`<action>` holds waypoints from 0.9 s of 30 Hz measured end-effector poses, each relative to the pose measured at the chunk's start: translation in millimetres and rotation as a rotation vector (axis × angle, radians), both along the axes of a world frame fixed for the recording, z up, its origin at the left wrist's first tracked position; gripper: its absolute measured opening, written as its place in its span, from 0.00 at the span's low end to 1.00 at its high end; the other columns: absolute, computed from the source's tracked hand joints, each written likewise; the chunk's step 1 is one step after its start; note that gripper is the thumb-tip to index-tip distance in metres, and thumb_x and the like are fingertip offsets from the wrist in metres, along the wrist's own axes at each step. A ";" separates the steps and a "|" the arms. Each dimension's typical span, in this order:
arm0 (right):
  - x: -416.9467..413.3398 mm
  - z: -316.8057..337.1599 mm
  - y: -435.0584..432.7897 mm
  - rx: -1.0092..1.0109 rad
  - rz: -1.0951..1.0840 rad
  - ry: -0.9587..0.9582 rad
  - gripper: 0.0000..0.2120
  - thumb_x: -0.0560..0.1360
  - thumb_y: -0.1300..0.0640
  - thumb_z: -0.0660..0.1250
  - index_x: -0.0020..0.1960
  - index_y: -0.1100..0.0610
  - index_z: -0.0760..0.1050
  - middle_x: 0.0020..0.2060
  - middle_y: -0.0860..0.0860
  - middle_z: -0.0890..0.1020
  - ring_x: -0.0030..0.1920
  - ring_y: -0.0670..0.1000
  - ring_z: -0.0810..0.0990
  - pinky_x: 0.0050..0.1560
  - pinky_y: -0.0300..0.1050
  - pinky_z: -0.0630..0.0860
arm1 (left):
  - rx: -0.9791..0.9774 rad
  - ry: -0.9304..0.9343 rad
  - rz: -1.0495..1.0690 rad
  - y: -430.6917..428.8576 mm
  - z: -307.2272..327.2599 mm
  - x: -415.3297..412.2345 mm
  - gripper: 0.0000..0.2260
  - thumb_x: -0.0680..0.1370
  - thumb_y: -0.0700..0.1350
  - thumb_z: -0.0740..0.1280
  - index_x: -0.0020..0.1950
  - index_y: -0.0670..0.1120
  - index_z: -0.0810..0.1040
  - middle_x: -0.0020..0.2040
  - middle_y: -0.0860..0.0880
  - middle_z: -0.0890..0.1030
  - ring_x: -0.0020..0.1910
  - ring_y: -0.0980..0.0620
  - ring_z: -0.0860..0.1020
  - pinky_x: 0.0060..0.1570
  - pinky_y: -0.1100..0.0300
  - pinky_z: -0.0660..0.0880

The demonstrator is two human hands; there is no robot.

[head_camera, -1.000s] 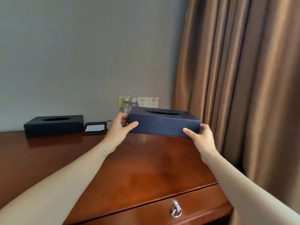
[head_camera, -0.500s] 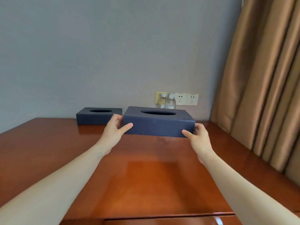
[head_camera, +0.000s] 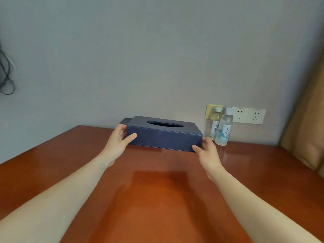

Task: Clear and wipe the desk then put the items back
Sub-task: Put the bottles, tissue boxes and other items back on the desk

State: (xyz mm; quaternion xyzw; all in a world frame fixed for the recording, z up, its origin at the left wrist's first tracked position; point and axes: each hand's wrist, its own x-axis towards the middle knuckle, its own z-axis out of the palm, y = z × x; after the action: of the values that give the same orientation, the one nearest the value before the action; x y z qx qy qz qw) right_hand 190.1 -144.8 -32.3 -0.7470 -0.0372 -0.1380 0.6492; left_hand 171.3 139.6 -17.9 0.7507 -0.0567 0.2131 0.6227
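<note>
A dark blue tissue box [head_camera: 163, 135] with an oval slot on top is held just above the glossy brown desk [head_camera: 157, 199], near the back wall. My left hand [head_camera: 117, 142] grips its left end, thumb on the front face. My right hand [head_camera: 206, 151] grips its right end the same way. Behind the box, a second dark box [head_camera: 124, 121] stands against the wall; only its left corner shows.
Two clear water bottles [head_camera: 223, 127] stand at the back right of the desk, under wall sockets [head_camera: 249, 115]. A brown curtain [head_camera: 308, 123] hangs at the right edge. Black cables [head_camera: 7, 76] hang on the wall at far left.
Both hands have carried the tissue box leftwards along the desk, in front of the second box, which is now almost hidden. The bottles now show to its right.
</note>
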 end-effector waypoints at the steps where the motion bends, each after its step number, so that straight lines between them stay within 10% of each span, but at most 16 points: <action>1: 9.6 -0.3 8.2 0.001 0.013 0.004 0.17 0.79 0.65 0.64 0.65 0.56 0.69 0.64 0.50 0.76 0.63 0.49 0.75 0.68 0.50 0.70 | -0.011 0.000 0.014 6.9 -1.8 7.4 0.12 0.79 0.41 0.66 0.61 0.45 0.70 0.60 0.56 0.77 0.62 0.58 0.75 0.50 0.71 0.72; 27: 212.8 -14.6 122.5 -0.164 0.071 0.026 0.11 0.80 0.61 0.63 0.58 0.53 0.64 0.54 0.48 0.76 0.56 0.50 0.76 0.53 0.43 0.72 | -0.033 0.191 0.229 116.2 -28.7 199.3 0.22 0.78 0.49 0.68 0.72 0.51 0.71 0.68 0.52 0.74 0.66 0.54 0.71 0.60 0.58 0.66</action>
State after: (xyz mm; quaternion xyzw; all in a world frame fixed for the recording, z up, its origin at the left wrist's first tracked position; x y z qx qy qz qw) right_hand 402.9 -22.3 -46.9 -0.7978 -0.0664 -0.1017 0.5906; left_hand 370.7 255.7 -46.6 0.7588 0.0921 0.2111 0.6093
